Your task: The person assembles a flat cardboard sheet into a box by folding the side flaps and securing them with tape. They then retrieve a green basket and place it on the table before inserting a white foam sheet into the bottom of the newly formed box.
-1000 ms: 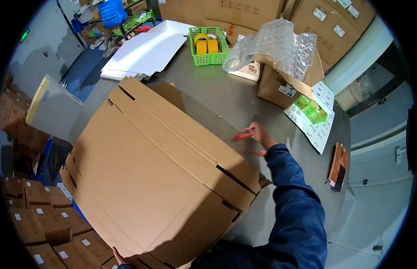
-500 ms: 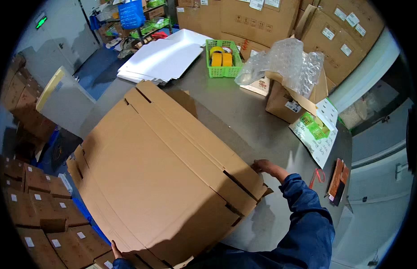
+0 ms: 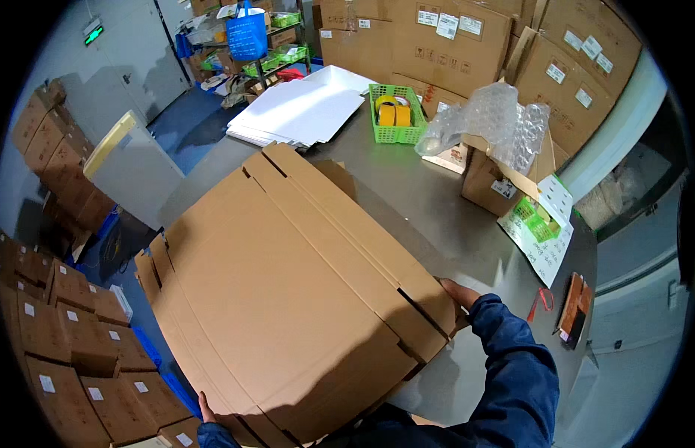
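A large flat sheet of brown cardboard (image 3: 280,291), a folded-flat carton with slots and crease lines, lies slanted across the near part of the grey table. My right hand (image 3: 458,293) grips its right edge; the fingers are partly hidden beneath. At the lower left edge my left hand (image 3: 206,409) holds the same flat carton, with only a finger or thumb showing over the rim. The sheet's near right part is in shadow.
Beyond it lie white sheets (image 3: 295,112), a green basket (image 3: 398,133) with yellow tape rolls, and an opened box (image 3: 485,179) topped with bubble wrap (image 3: 497,119). To the right are red scissors (image 3: 540,302) and a brown notebook (image 3: 574,302). Stacked cartons (image 3: 94,336) stand at left.
The view has shifted, so the surroundings appear farther right and slightly lower. Both hands stay on the flat carton; the right hand's fingers have gone further under its edge.
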Tool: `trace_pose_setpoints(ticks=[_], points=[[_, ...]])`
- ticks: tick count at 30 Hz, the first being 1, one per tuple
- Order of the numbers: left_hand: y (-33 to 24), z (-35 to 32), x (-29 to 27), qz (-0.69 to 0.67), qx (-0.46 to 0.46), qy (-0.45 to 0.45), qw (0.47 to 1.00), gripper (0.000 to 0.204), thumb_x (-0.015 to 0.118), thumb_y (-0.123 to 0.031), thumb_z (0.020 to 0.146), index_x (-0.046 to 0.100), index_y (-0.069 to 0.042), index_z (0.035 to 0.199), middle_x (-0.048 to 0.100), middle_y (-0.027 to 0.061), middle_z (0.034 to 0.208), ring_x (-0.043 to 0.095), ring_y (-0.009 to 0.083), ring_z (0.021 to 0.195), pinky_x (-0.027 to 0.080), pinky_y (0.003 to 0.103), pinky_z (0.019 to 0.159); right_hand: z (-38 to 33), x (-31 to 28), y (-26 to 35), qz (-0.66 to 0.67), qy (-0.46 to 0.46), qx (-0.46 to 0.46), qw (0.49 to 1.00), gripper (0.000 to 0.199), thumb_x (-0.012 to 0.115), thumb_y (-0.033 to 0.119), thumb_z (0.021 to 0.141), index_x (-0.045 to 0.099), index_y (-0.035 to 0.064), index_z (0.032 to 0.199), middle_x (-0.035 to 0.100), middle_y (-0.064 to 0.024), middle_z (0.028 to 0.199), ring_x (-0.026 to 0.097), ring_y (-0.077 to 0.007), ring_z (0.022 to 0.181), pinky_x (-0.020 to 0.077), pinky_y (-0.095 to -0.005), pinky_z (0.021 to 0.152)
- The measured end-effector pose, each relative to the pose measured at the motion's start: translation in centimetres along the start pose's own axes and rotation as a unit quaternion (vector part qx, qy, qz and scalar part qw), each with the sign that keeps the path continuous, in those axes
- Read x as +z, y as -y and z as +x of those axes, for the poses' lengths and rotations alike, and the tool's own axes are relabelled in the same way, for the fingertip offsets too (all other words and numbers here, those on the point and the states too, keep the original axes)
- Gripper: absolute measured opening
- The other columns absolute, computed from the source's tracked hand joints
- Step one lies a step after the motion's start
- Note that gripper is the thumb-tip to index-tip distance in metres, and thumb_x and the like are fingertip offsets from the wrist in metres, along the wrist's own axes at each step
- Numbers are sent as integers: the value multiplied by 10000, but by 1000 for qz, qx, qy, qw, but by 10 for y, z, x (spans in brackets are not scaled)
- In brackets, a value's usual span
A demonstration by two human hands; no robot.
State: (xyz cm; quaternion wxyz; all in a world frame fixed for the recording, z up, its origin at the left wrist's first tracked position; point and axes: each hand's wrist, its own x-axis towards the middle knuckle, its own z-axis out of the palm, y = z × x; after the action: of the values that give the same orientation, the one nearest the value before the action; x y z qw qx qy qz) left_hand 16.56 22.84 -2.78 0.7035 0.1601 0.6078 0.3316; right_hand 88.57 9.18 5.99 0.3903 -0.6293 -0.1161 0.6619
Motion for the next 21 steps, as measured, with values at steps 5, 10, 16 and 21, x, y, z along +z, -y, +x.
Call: trace_pose_setpoints(ticks=[5, 10, 16, 21], points=[[-19, -10, 17, 6, 8, 67, 998, 881, 524, -669, 708, 304, -133, 1373, 377, 145, 1362, 374, 373, 1225, 293, 586, 977, -34, 34, -13, 62, -58, 11, 996, 469, 385, 401, 925, 483, 94, 1265, 525, -77, 1238, 493, -208, 1099, 408, -341, 881], [-61, -22, 29, 11, 26, 165, 986, 847, 497, -646, 743, 302, -112, 1370, 396, 152, 1346, 392, 370, 1212, 321, 547, 979, -69, 76, -44, 33, -127, -22, 991, 477, 383, 404, 928, 470, 93, 1278, 518, -78, 1252, 495, -202, 1106, 409, -330, 892], [-114, 29, -31, 48, -22, 127, 990, 778, 504, -600, 771, 342, -101, 1346, 437, 149, 1309, 456, 354, 1154, 380, 498, 949, -93, 116, -125, 136, -141, -23, 980, 464, 385, 400, 929, 493, 89, 1255, 561, -65, 1181, 546, -168, 1014, 439, -285, 835], [-132, 75, -44, 75, -2, 100, 992, 774, 511, -596, 769, 349, -101, 1341, 444, 147, 1300, 461, 352, 1146, 383, 494, 945, -55, 77, -281, -142, -213, -64, 965, 447, 415, 370, 906, 528, 34, 1179, 586, -140, 1135, 560, -233, 1003, 438, -351, 830]])
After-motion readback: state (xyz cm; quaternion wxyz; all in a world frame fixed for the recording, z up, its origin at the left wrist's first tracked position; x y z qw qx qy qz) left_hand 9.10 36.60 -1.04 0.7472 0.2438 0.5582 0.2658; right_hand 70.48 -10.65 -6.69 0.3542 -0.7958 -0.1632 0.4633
